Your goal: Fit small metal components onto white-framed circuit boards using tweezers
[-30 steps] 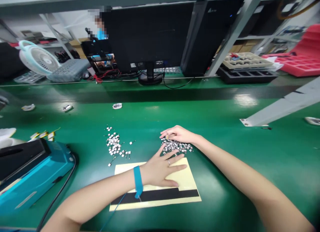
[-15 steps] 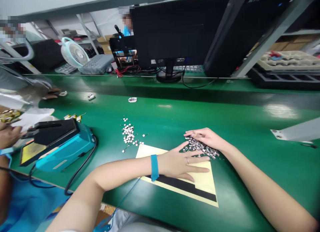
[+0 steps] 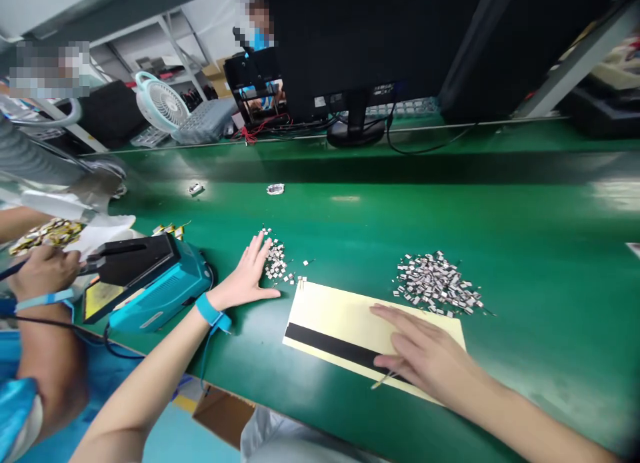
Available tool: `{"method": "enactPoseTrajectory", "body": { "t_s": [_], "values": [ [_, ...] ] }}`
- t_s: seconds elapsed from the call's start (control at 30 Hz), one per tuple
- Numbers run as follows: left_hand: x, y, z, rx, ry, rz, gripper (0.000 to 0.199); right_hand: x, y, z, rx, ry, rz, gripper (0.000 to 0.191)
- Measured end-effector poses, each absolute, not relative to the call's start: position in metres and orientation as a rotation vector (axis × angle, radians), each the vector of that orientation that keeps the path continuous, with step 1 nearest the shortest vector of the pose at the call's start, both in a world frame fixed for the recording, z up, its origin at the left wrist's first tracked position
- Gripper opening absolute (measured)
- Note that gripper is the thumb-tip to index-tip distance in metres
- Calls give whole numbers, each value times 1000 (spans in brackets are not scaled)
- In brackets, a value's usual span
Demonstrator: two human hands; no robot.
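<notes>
View from a person's head, looking down at a green worktop [image 3: 350, 230] with two heaps of tiny white-and-dark parts. The small heap [image 3: 276, 258] sits left of centre, the much larger heap [image 3: 435, 283] to the right, just beyond a pale yellow sheet [image 3: 340, 310] with a black stripe [image 3: 325, 343]. The left hand [image 3: 243, 282] has its fingers spread and released beside the small heap, fingertips at its edge. The right hand [image 3: 433, 353] is over the sheet, fingers partly bent; a thin pale stick [image 3: 383, 380] shows by its thumb, but blur hides whether it is grasped.

The handling seems partway: the parts lie in two separate heaps, while a lone part [image 3: 307, 262] and a few at the sheet's corner lie loose, apparently left to gather.

No brand or wording is readable. The monitor [image 3: 350, 43] carries a small white label [image 3: 319, 102] and the turquoise machine [image 3: 150, 306] a pale one, both too blurred to read
</notes>
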State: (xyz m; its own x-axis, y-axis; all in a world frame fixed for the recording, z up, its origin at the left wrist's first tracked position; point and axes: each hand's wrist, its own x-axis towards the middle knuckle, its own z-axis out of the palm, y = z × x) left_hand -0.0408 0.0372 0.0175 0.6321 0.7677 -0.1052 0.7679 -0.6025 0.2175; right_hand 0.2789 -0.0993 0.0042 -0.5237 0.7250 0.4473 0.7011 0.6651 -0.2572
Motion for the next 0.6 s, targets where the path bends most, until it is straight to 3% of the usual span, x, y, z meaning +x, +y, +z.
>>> {"method": "enactPoseTrajectory", "body": {
  "t_s": [0.37,0.6],
  "values": [
    [7,49,3,2814,1303,1,73,261,-115,-25,-1033,-2397,51,36],
    [-7,75,0,2637,1529,61,76,257,-120,-23,-1018,-2432,35,25]
  ]
}}
